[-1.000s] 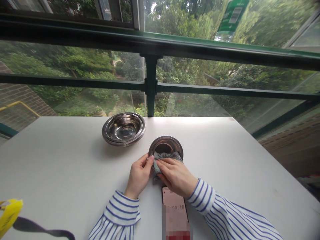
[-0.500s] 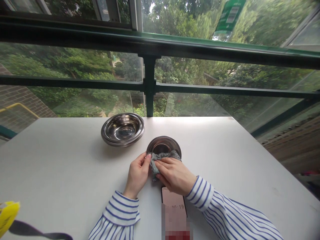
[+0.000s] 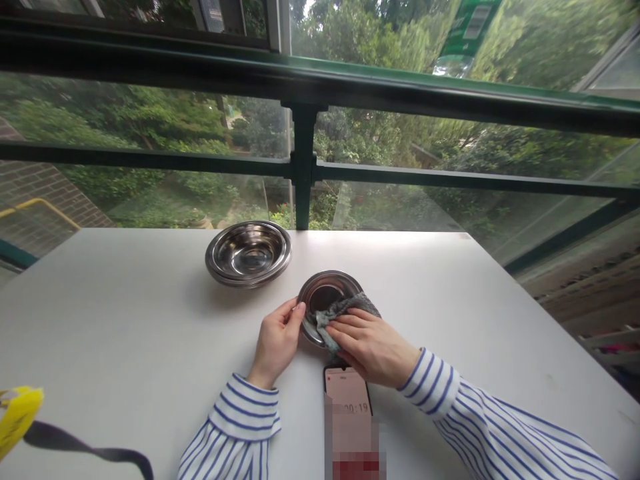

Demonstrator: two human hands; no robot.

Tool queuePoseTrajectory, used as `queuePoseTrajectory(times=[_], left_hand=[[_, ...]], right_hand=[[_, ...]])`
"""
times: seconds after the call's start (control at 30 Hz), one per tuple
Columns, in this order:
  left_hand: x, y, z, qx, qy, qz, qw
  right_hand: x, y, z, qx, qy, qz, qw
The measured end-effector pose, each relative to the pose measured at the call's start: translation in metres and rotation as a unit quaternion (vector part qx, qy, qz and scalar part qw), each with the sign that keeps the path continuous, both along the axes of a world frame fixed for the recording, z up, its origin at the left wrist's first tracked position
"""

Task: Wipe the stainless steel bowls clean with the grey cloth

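A small steel dish [image 3: 324, 294] lies on the white table [image 3: 125, 320] in front of me. My left hand [image 3: 277, 341] pinches the dish's near left rim with thumb and fingers. My right hand [image 3: 369, 345] presses a grey cloth [image 3: 345, 308] against the dish's near right rim, its fingers closed over the cloth. Part of the dish is hidden under the cloth and my right hand.
A larger steel bowl [image 3: 249, 253], apparently two stacked, stands behind and to the left. A phone [image 3: 350, 417] showing a timer lies at the table's near edge. A yellow object with a black strap [image 3: 20, 423] lies at the near left. A green railing [image 3: 305, 170] with glass runs behind the table.
My right hand and the cloth have slid to the right along the dish's rim, uncovering more of the dish's inside. The left hand stays on the left rim.
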State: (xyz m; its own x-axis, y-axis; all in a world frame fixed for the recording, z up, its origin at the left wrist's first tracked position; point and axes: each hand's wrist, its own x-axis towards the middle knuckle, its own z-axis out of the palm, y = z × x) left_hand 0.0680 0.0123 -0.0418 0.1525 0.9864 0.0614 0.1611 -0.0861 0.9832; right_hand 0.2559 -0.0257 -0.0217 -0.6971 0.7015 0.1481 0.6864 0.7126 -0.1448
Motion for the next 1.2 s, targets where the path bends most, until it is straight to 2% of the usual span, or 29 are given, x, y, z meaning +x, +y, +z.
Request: queuePoseTrajectory(times=[0.1,0.43,0.53,0.73,0.83,1.1,1.2], left_hand=[[0.001,0.000,0.000,0.003,0.007,0.007,1.000],[-0.002,-0.001,-0.003,-0.003,0.011,0.008,1.000],[-0.003,0.001,-0.003,-0.002,0.020,0.013,1.000],[-0.001,0.002,0.001,0.015,0.005,-0.002,1.000],[0.000,0.001,0.001,0.011,0.005,0.002,1.000],[-0.004,0.001,-0.001,0.010,0.030,0.024,0.999],[-0.004,0.002,-0.002,0.010,0.029,0.023,0.999]], right_hand=[[-0.004,0.000,0.000,-0.003,0.006,-0.014,1.000],[-0.048,0.008,-0.006,-0.004,0.061,-0.096,0.994],[-0.043,0.007,-0.005,-0.008,0.048,-0.082,0.995],[-0.010,0.000,0.002,0.001,0.005,-0.008,1.000],[-0.007,-0.001,0.003,0.004,0.005,-0.007,1.000],[-0.049,0.004,-0.010,0.025,0.052,-0.085,0.995],[-0.053,0.005,-0.010,0.026,0.046,-0.096,0.994]])
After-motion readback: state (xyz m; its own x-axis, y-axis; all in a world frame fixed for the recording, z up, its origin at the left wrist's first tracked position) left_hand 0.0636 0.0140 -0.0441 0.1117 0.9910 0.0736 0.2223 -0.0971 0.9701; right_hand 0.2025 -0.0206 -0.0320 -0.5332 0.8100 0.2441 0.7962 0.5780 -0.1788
